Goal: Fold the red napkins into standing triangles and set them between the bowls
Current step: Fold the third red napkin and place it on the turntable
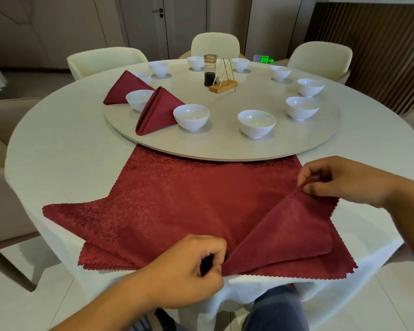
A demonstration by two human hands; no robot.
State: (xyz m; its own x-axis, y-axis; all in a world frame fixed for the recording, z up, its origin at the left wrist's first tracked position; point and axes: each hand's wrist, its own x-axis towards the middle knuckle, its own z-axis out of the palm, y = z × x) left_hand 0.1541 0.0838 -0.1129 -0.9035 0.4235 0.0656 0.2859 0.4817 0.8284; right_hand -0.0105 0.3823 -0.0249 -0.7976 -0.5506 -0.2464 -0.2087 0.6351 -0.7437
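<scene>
Between L hand and R hand, at the near rim of the table, lies the flat napkin, spread open w/ its far edge running under the turntable. L hand: fingers curled, thumb and forefinger pinching the near hem. R hand: fingertips pinching a corner, which is lifted and turned over toward the centre, so the duller underside shows just below that hand. A second napkin peeks out beneath, to the L of L hand. Well beyond both hands, two standing triangles already sit between bowls on the turntable's L side. We judge the task to be at an early stage: two gaps are filled, and the other gaps round the ring are bare. The cloth in hand is only at approx. its first fold, so folding, standing and placing remain.
</scene>
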